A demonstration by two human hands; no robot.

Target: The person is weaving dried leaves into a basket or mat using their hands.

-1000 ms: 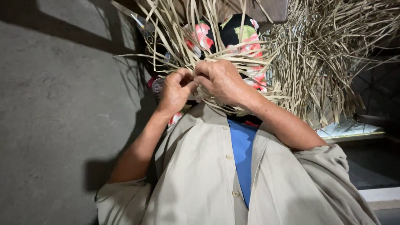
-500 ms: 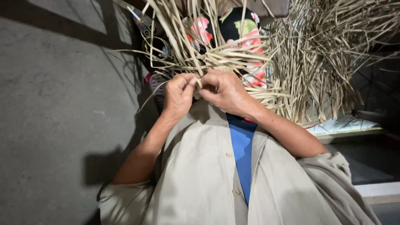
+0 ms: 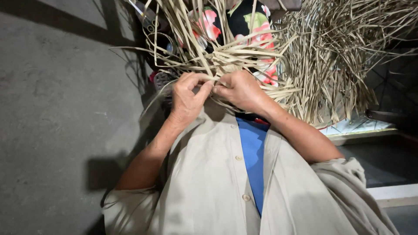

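I see flat, dry, pale strips [image 3: 235, 54] woven at centre, in my lap. My left hand [image 3: 188, 96] and right hand [image 3: 238, 89] have fingers pinched tight on strips. A loose straw pile [image 3: 344, 52] lies right; grey concrete floor [image 3: 56, 109] left.

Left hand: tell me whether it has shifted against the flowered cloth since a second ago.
No real shift. The left hand still pinches the woven straw strips just below the flowered cloth, thumb to thumb with the right hand.
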